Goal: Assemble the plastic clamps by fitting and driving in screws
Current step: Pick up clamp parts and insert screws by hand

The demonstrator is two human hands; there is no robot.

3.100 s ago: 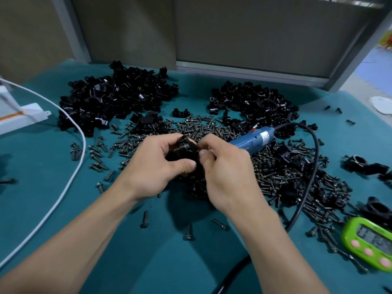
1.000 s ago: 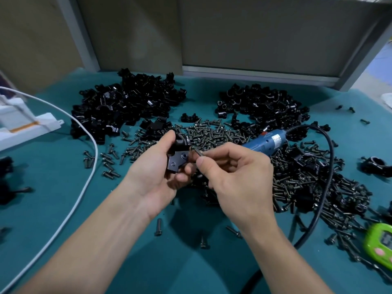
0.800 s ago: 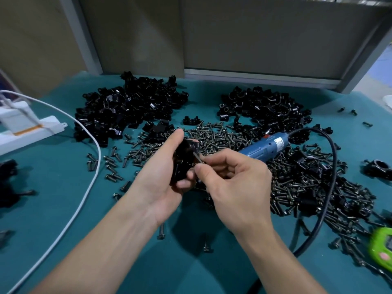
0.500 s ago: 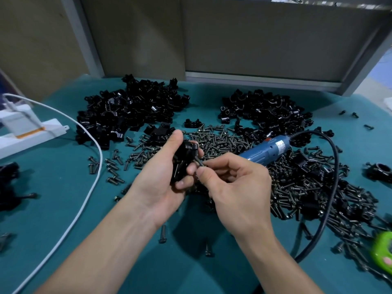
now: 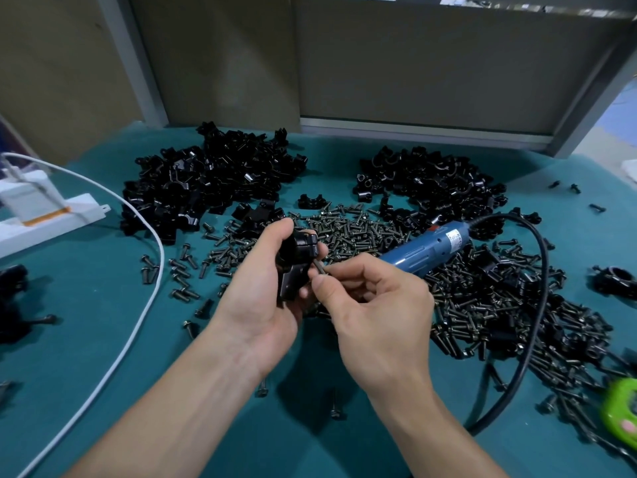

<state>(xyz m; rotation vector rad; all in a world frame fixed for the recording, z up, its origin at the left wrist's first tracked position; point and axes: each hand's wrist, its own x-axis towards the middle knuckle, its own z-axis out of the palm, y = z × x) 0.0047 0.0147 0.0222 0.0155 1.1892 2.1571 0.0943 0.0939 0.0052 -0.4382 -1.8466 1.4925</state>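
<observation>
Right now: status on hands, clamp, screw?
Left hand grips black clamp above table. Right hand pinches screw, tip at the clamp, not yet driven. Blue screwdriver lies on screw pile, untouched.

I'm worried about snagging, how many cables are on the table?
2. A white cable curves down the left side; a black cable loops from the blue screwdriver on the right. More may lie outside the view.

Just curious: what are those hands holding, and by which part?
Left hand grips a black clamp around its body; right hand pinches a screw by the end away from the clamp.
</observation>
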